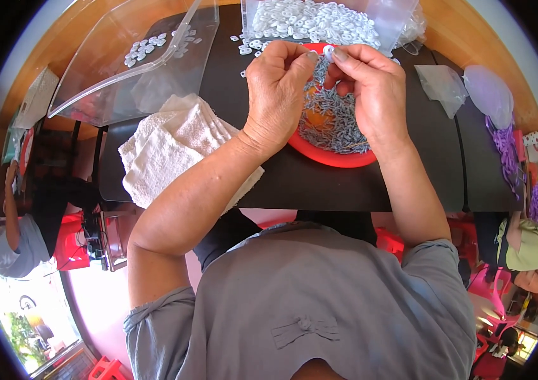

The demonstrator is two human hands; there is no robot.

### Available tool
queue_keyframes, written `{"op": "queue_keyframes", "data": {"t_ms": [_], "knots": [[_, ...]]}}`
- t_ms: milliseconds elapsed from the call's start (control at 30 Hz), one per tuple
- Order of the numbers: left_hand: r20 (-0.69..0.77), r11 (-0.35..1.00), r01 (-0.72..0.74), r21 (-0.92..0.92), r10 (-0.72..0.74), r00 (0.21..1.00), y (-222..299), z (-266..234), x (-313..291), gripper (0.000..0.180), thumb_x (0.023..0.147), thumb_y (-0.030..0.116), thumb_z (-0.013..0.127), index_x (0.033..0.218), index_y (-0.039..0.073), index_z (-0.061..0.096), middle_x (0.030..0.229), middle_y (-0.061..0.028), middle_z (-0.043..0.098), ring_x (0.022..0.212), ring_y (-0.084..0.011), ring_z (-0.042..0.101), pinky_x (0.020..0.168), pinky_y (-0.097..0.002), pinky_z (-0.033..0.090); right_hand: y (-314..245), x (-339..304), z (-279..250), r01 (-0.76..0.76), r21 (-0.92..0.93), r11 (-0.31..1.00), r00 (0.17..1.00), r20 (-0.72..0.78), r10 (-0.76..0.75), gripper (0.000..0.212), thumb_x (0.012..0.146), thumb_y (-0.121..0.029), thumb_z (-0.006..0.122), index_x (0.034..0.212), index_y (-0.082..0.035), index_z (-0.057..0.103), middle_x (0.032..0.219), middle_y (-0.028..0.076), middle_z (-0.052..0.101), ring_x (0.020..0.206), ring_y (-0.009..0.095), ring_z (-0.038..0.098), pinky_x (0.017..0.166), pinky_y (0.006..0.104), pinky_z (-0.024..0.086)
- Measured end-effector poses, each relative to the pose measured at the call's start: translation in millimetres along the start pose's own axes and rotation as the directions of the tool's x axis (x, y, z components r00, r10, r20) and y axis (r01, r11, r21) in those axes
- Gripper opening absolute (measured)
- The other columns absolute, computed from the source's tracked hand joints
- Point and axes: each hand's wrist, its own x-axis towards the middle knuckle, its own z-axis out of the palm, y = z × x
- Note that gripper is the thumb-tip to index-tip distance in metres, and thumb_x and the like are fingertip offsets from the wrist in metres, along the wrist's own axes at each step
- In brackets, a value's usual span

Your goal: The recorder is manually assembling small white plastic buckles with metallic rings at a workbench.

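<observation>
Above a red basin (338, 159) my two hands are raised close together. Thumb and finger of my right hand (379, 88) pinch a small white plastic piece (328, 52). My left hand (278, 85) is closed in a pinch just beside it; whatever its fingertips hold is too small to make out. In the basin lie many thin grey-blue pieces (338, 117), with an orange patch showing between them. Past my hands, a clear box (398, 22) holds a heap of small white oval plastic pieces (313, 19), and some lie loose on the table by it.
Folded white cloths (167, 149) lie left of my forearm. A large clear bin (101, 76), with several white pieces in view through it, stands at the far left. Clear plastic bags (443, 87) and purple strands (500, 149) are on the dark table's (433, 171) right. Other people sit on both sides.
</observation>
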Motion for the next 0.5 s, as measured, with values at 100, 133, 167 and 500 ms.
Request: {"op": "queue_keyframes", "data": {"t_ms": [100,133,167,500], "knots": [[0.008,1.000,-0.002,0.014,0.002,1.000,1.5,-0.7,-0.3,0.015,0.088,0.009,0.061,0.090,-0.006,0.061,0.074,-0.0068,0.062,0.068,-0.0103,0.056,0.062,-0.0260,0.048,-0.2,-0.3,0.2,0.024,-0.002,1.000,1.000,-0.004,-0.024,0.015,0.087,-0.013,0.065,0.091,0.000,0.069,0.073,0.004,0.064,0.064,0.011,0.059,0.059,0.0229,0.042],[0.010,0.999,-0.004,0.037,0.003,1.000,2.2,-0.8,-0.5,0.014,0.088,0.008,0.061,0.090,-0.006,0.061,0.074,-0.0066,0.062,0.067,-0.0102,0.055,0.061,-0.0258,0.048,-0.4,-0.5,0.1,0.032,-0.011,0.999,0.999,-0.006,-0.032,0.015,0.087,-0.013,0.065,0.091,0.001,0.069,0.074,0.004,0.064,0.065,0.011,0.059,0.060,0.0229,0.042],[0.010,0.999,-0.003,0.037,0.003,1.000,2.3,-0.7,-0.6,0.014,0.088,0.008,0.061,0.090,-0.006,0.061,0.074,-0.0066,0.062,0.067,-0.0102,0.055,0.061,-0.0258,0.048,-0.4,-0.6,0.1,0.032,-0.011,0.999,0.999,-0.006,-0.032,0.015,0.087,-0.013,0.065,0.091,0.001,0.069,0.074,0.004,0.064,0.065,0.011,0.059,0.060,0.0229,0.042],[0.009,1.000,0.000,0.019,0.000,1.000,3.0,0.0,-1.3,0.014,0.088,0.008,0.060,0.089,-0.006,0.061,0.073,-0.0062,0.061,0.067,-0.0097,0.055,0.061,-0.0252,0.048,-1.3,-3.0,3.5,0.056,-0.033,0.998,0.998,-0.035,-0.057,0.014,0.089,-0.012,0.063,0.092,0.002,0.067,0.075,0.004,0.064,0.066,0.011,0.059,0.059,0.0222,0.041]]}}
